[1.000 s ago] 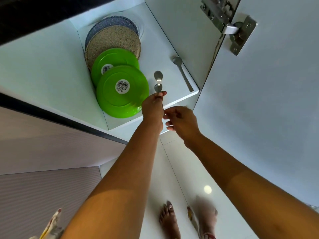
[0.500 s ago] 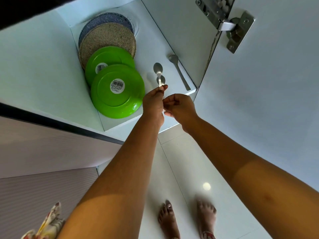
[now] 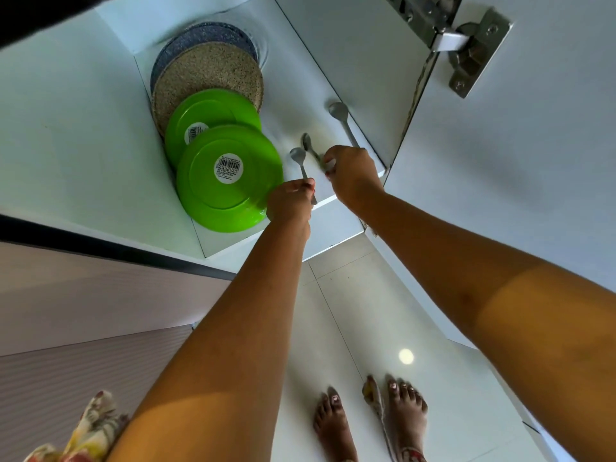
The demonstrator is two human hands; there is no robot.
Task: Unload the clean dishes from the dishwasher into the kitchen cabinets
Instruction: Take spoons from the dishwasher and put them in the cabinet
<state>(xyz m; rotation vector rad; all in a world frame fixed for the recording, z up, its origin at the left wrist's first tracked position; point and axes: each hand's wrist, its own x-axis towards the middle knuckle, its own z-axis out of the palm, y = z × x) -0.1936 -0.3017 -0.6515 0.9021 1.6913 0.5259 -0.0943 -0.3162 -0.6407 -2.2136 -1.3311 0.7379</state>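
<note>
Fingers of each hand (image 3: 289, 203) (image 3: 353, 176) pinch a spoon (image 3: 297, 158) (image 3: 309, 145) handle.

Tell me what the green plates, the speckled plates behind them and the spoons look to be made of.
Green plates: likely glossy plastic, given the bright uniform colour, soft sheen and barcode sticker. Speckled plates: matte and granular, perhaps stoneware or melamine; I cannot tell which. Spoons, such as the one lying free: grey metal, probably brushed steel, with a dull shine.
</note>
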